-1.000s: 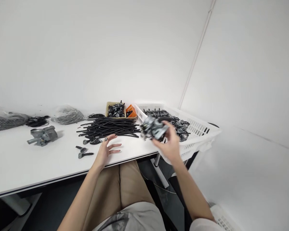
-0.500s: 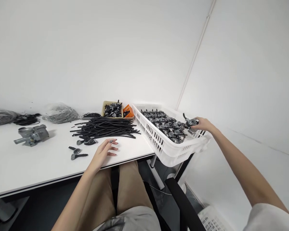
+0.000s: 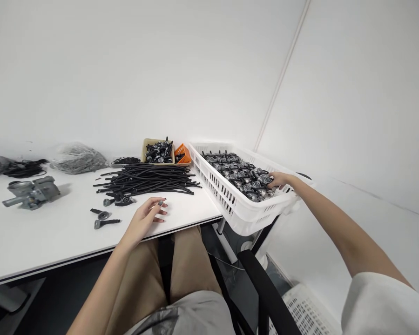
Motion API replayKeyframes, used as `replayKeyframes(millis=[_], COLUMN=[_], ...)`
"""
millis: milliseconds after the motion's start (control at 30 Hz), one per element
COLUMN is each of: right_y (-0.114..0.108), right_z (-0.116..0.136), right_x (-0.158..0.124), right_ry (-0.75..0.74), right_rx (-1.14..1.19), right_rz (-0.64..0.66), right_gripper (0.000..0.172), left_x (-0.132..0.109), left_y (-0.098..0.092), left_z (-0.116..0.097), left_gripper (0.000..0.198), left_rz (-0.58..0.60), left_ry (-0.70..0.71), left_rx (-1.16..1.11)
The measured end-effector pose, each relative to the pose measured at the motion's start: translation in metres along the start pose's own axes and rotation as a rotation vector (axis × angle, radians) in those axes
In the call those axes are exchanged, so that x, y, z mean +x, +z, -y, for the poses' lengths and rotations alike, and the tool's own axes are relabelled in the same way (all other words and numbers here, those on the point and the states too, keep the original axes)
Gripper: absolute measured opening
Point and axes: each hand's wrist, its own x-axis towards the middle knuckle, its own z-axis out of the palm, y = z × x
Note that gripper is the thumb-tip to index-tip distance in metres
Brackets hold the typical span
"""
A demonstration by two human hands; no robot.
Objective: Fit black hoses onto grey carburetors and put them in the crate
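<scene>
Right hand (image 3: 278,179) rests on grey parts (image 3: 238,174) in the white basket (image 3: 230,204), grip unclear; left hand (image 3: 145,219) lies open on the table (image 3: 49,232).

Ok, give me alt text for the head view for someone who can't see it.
The right hand reaches into a white basket full of grey and black parts, while the left hand rests open on the white table near a pile of black tubes.

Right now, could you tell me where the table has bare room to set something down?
Bare table runs along the near edge, left of the left hand, below the grey part. The tubes and bags crowd the back; the white basket is full.
</scene>
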Motion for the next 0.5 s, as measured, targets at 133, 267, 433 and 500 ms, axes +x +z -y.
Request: replayKeyframes(millis=[133,267,433,500], right_y=[-0.0005,0.0003,0.0061,0.0078], right_z=[-0.0075,-0.0074,-0.0053,-0.0076], right_x=[0.0007,-0.0006,0.0036,0.0068], right_ry=[-0.009,0.019,0.008,-0.015], right_rx=[-0.052,-0.074,-0.132,-0.152], right_rz=[-0.016,0.03,0.05,0.045], right_gripper=[0.095,0.088,0.073,0.075], left_x=[-0.0018,-0.0031,-0.0028,-0.0026], left_y=[0.0004,0.0009,0.0022,0.0021], left_z=[-0.0019,-0.0044,-0.0063,-0.0058], left_gripper=[0.053,0.053,0.054,0.055], left_rz=[-0.011,-0.025,-0.034,-0.034], left_ry=[-0.008,0.0,-0.004,0.002], left_rx=[0.031,0.047,0.07,0.071])
